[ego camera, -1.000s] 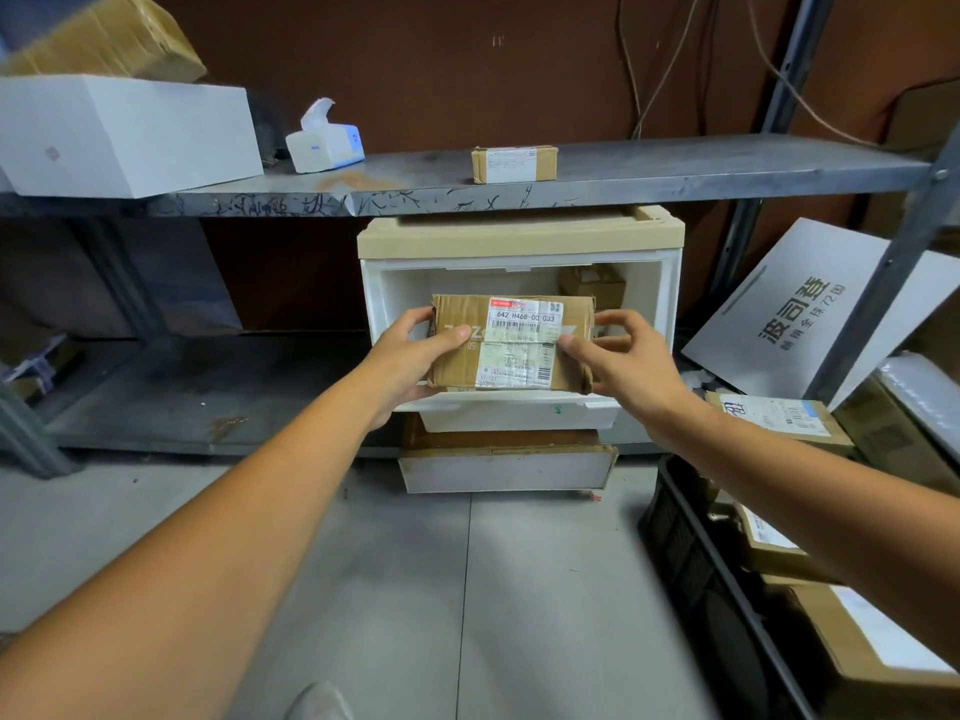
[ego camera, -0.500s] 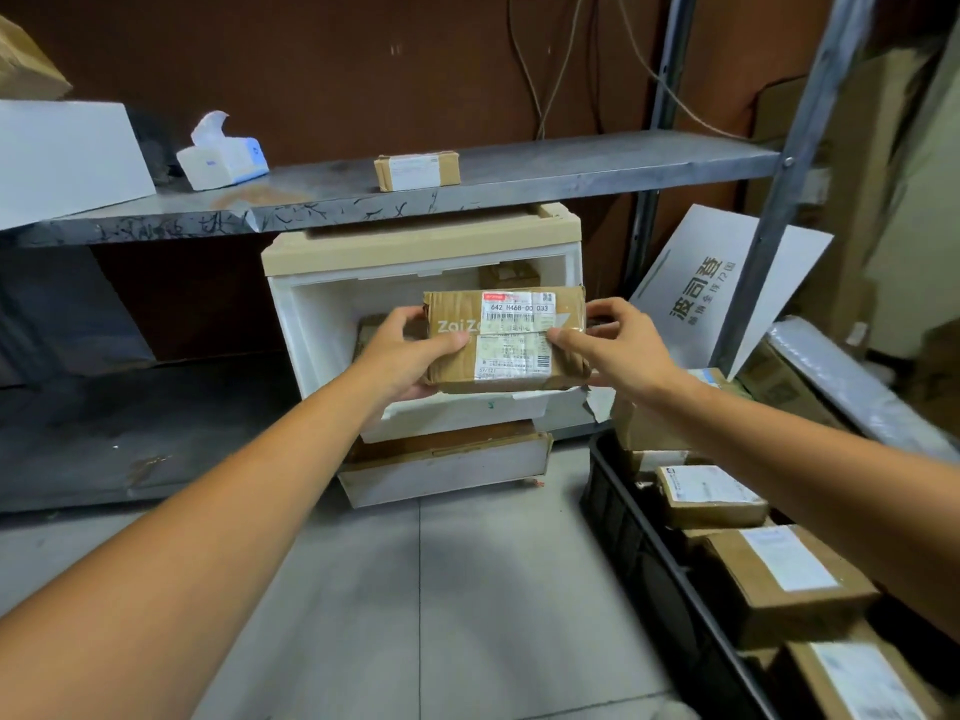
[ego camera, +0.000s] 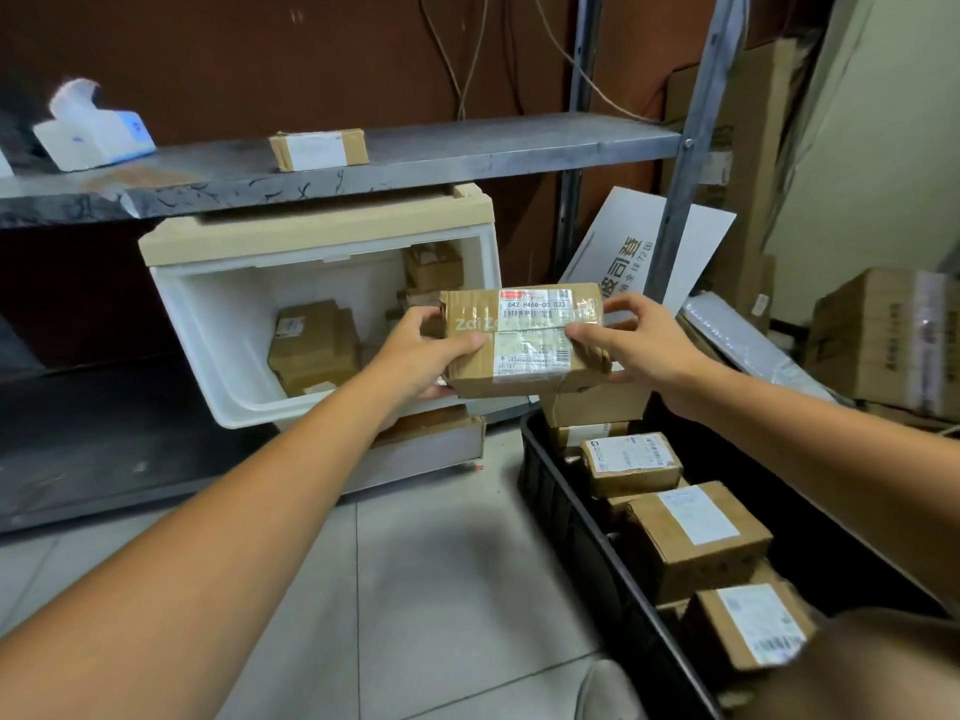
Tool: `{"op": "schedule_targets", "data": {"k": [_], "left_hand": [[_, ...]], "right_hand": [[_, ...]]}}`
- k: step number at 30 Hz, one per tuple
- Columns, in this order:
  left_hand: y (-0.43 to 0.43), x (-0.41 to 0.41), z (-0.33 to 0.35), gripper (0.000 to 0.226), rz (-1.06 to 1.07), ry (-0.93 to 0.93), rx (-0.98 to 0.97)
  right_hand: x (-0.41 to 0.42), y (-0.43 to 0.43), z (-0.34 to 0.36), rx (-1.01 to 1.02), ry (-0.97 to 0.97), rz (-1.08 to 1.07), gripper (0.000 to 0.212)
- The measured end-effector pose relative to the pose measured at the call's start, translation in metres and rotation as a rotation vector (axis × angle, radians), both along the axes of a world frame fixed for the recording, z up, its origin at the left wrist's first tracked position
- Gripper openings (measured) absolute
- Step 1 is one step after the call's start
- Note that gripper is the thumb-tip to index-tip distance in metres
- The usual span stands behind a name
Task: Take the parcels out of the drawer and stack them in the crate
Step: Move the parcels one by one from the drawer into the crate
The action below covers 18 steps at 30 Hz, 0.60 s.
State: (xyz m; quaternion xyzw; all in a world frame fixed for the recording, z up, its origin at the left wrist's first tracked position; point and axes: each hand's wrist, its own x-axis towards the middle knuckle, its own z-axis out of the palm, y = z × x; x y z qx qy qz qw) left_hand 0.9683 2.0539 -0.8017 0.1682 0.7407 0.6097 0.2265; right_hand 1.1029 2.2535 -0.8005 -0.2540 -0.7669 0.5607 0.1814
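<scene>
You have one brown parcel (ego camera: 524, 340) up in the air, just past the right front corner of the white drawer (ego camera: 208, 324) and over the far end of the black crate (ego camera: 550, 491). Your left hand (ego camera: 431, 356) grips its left end, thumb on top and fingers under. Your right hand (ego camera: 639, 345) grips the right end the same way. Hold it flat with both hands and bring it down slowly. The parcels in the crate (ego camera: 696, 537) lie in a row along its left wall, so I think a good spot is on top of them. Lay it flat so the pile does not tip. The right side of the crate is dark, and I cannot tell how much room is there. Mind the metal post (ego camera: 680, 200) just behind your right hand and the shelf (ego camera: 467, 158) above. More parcels in the drawer (ego camera: 311, 345) wait for you.
</scene>
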Motion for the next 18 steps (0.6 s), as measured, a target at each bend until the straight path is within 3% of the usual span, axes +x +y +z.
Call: {"op": "schedule_targets", "data": {"k": [12, 18], "left_hand": [[0.06, 0.033, -0.021, 0.055, -0.104, -0.066, -0.021], [0.092, 0.052, -0.041, 0.063, -0.149, -0.103, -0.043]], "right_hand": [[0.049, 0.045, -0.02, 0.004, -0.069, -0.122, 0.054], [0.078, 0.067, -0.035, -0.048, -0.069, -0.171, 0.047]]}}
